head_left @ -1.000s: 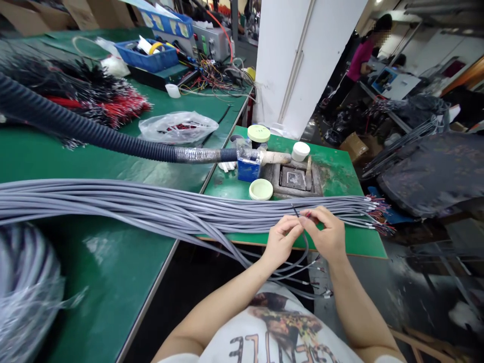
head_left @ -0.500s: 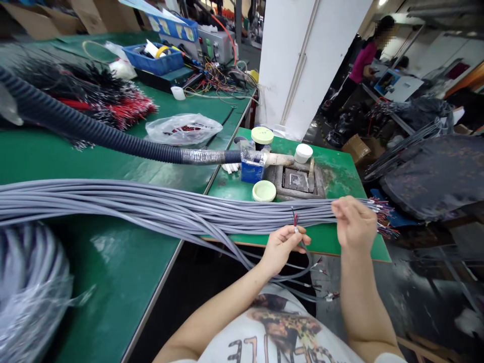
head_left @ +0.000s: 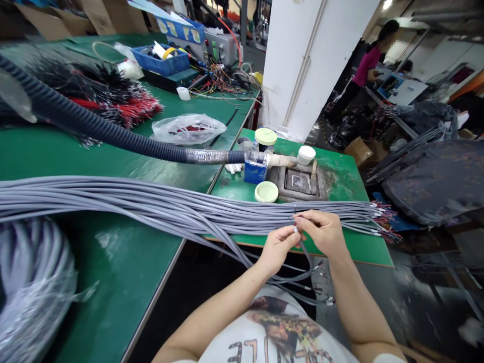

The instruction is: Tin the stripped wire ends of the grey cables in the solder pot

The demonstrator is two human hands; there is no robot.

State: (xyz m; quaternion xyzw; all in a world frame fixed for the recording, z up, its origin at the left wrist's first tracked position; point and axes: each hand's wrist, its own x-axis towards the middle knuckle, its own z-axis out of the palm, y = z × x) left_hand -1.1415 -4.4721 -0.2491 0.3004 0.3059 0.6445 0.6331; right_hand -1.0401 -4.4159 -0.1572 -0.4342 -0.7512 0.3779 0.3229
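My left hand (head_left: 278, 248) pinches the end of one grey cable (head_left: 307, 257) close to its white band. Thin dark and red wires (head_left: 297, 218) stick up out of that end. The fingertips of my right hand (head_left: 323, 229) are closed on these wires, just above the left fingers. Behind both hands a thick bundle of grey cables (head_left: 151, 199) runs across the benches, its stripped red and dark ends (head_left: 385, 217) fanned out at the right. Several other loose cable ends (head_left: 321, 290) hang below the bench edge by my body.
A black corrugated hose (head_left: 132, 138) reaches over to a blue block (head_left: 255, 171) beside a soldering pot (head_left: 300, 180). Round tubs, a white one (head_left: 306, 154) and a pale green one (head_left: 266, 191), stand near. A coiled cable roll (head_left: 34, 287) lies left. Another person (head_left: 365, 70) stands far right.
My right hand has come left and down from above the bundle's right part to the wires at the held cable's end. My left hand keeps its pinch in nearly the same place.
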